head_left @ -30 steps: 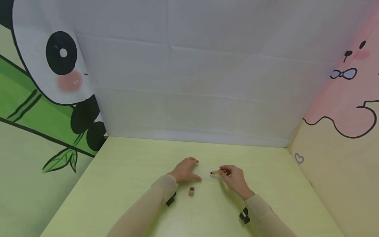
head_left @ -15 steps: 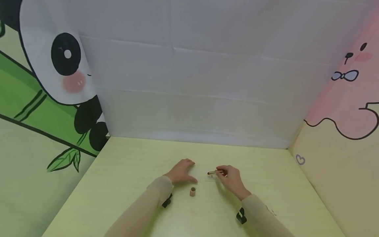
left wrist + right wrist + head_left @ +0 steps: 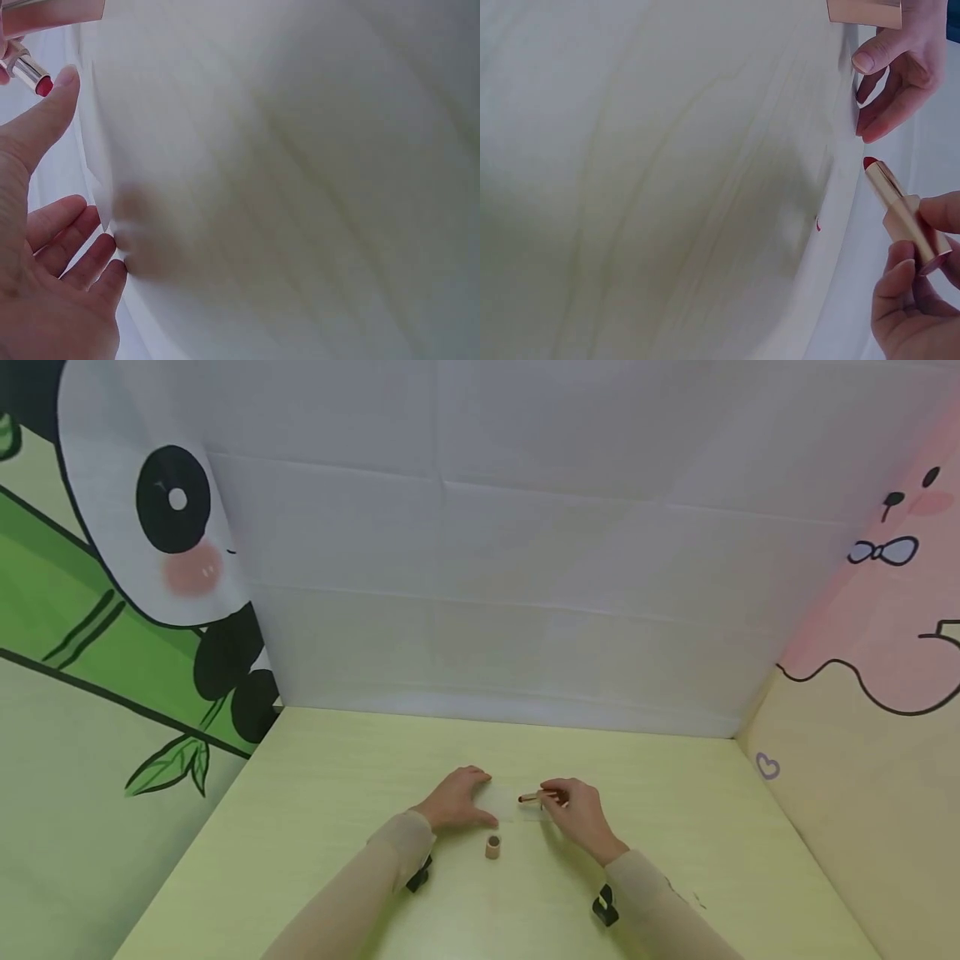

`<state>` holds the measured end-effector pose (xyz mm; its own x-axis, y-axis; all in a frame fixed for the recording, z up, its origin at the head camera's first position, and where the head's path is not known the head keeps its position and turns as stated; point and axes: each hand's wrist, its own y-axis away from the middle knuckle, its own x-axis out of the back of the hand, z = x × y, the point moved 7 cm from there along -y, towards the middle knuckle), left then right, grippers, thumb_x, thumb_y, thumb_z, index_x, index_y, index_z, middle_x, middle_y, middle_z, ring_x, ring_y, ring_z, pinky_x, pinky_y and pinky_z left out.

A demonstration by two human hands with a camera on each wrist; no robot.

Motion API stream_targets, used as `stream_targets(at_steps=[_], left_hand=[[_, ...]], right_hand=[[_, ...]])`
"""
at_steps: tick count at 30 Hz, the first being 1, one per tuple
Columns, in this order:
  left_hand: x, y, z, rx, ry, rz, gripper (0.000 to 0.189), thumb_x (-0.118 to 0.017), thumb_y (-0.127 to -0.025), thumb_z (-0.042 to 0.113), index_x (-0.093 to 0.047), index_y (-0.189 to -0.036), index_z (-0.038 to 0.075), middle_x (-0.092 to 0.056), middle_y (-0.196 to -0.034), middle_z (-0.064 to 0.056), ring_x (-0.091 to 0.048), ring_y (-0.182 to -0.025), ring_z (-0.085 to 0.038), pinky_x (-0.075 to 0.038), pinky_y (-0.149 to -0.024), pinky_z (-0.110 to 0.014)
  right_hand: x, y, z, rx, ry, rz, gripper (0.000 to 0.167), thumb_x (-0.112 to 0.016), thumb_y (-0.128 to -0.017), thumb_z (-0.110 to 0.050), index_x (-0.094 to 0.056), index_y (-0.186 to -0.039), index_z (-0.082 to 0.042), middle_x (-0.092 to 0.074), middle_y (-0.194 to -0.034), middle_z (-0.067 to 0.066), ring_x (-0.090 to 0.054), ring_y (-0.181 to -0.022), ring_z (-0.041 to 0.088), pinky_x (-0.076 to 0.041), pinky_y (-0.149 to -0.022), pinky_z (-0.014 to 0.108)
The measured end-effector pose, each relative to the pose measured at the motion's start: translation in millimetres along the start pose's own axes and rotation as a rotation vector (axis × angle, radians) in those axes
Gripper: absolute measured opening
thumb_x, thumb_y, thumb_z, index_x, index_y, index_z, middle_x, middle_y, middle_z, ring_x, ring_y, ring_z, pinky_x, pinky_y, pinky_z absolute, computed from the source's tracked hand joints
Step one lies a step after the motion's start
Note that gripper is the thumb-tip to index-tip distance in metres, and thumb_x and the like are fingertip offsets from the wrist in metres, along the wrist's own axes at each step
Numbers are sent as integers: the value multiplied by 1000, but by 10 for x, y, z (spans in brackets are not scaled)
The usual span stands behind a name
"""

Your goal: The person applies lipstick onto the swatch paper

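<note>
My right hand (image 3: 581, 814) pinches a gold lipstick (image 3: 907, 217) between thumb and fingers, its red tip pointing left toward my other hand. The tip is held over a thin whitish sheet (image 3: 504, 803) on the table. A small red mark (image 3: 818, 223) shows on the sheet in the right wrist view. My left hand (image 3: 453, 797) lies at the sheet's left side, thumb and fingers spread apart and holding nothing. In the left wrist view, its fingertips (image 3: 112, 244) are at the surface. The gold lipstick cap (image 3: 492, 847) stands upright with its opening up, just in front of my left thumb.
The pale yellow tabletop (image 3: 360, 752) meets a white sheet wall (image 3: 480, 610) at the back. Printed side walls, with a panda (image 3: 180, 577) on the left and a pink figure (image 3: 885, 635) on the right, flank the table.
My right hand has moved a little left with the lipstick, leaving the red mark behind its tip. My left hand has shifted slightly left. The cap stays standing.
</note>
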<state>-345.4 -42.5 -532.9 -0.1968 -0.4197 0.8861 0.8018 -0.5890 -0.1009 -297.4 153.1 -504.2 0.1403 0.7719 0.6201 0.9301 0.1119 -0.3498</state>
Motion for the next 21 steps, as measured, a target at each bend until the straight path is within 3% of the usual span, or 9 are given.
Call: stream_targets(at_steps=[21], left_hand=[[25,63,-71,38,29,20,73,-83,-73,39,-56,-128,-1,-54,-128,-15,-46,-121,-33,-34,-102,-44]], right_hand=[[-135,-69,-36,-5,-34,-12,19,-70,-86,-7,-72,-104,-1,-69,-92,2,-62,-75,12,-51,-68,31]])
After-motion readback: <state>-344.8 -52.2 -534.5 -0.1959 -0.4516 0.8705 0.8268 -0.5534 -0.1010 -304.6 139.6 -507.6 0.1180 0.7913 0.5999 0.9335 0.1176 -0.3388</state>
